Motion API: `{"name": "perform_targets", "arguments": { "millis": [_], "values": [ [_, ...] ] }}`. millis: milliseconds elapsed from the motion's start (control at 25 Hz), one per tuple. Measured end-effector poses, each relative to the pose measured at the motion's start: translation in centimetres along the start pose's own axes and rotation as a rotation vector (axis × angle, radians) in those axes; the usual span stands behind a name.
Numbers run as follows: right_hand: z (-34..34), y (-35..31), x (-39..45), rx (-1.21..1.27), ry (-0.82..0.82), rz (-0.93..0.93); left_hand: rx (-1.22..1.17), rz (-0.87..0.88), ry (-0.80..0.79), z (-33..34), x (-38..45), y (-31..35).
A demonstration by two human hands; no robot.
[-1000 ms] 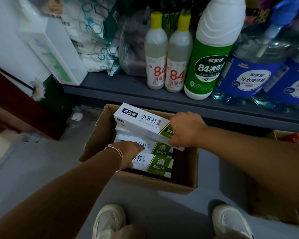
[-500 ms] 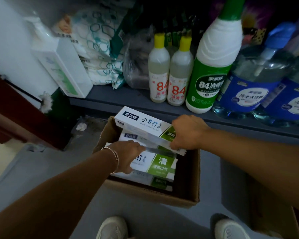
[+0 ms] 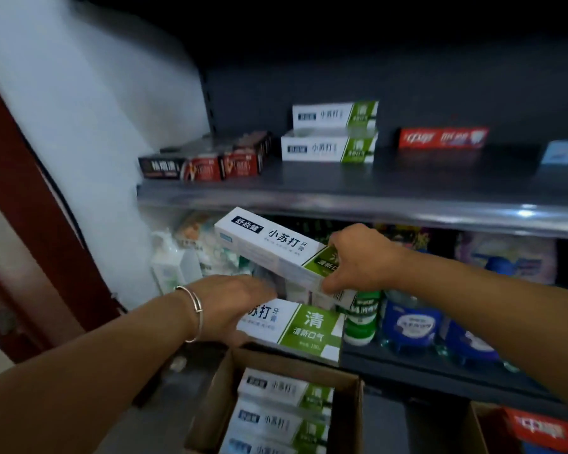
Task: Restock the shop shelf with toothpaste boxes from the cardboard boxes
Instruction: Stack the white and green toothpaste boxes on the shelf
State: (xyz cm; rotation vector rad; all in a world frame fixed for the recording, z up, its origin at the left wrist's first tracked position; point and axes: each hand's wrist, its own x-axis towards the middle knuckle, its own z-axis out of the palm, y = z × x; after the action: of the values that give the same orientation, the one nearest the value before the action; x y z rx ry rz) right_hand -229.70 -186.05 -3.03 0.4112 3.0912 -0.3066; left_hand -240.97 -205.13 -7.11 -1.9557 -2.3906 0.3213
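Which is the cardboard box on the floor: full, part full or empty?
Part full. The open cardboard box shows white-and-green toothpaste boxes stacked at its left, with an empty dark gap along its right wall.

The toothpaste boxes [image 3: 273, 247] are of thin printed card, smooth, with a light sheen on the white and green faces. The cardboard box [image 3: 348, 417] below is plain brown corrugated board, matt and a little rough. The shelf [image 3: 341, 194] looks like painted grey metal, and its front edge gives a soft shine. The bracelet [image 3: 194, 309] is thin polished metal. The bottles [image 3: 410, 326] are glossy clear plastic with paper labels. The wall [image 3: 89, 103] is matt white.
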Motion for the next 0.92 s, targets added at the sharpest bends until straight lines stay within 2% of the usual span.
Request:
{"name": "perform_targets", "arguments": {
  "millis": [160,320,520,720,920],
  "values": [
    [-7.4,0.4,-0.7,-0.053,0.152,0.001,0.089,0.015,0.104,-7.3,1.2,-1.0],
    [-11.8,1.3,0.0,-0.154,0.232,0.024,0.118,0.021,0.172,-11.3,3.2,-1.8],
    [-14.7,3.9,2.3,-0.246,0.326,0.068,0.158,0.02,0.261,-14.4,6.8,-3.5],
    [-16.7,6.6,6.0,-0.325,0.358,0.103,0.17,0.027,0.359,-15.9,11.1,-5.7],
    [-17.5,8.7,10.6,-0.445,0.351,0.082,0.191,0.055,0.38,-15.9,15.6,-8.6]
  ]
}}
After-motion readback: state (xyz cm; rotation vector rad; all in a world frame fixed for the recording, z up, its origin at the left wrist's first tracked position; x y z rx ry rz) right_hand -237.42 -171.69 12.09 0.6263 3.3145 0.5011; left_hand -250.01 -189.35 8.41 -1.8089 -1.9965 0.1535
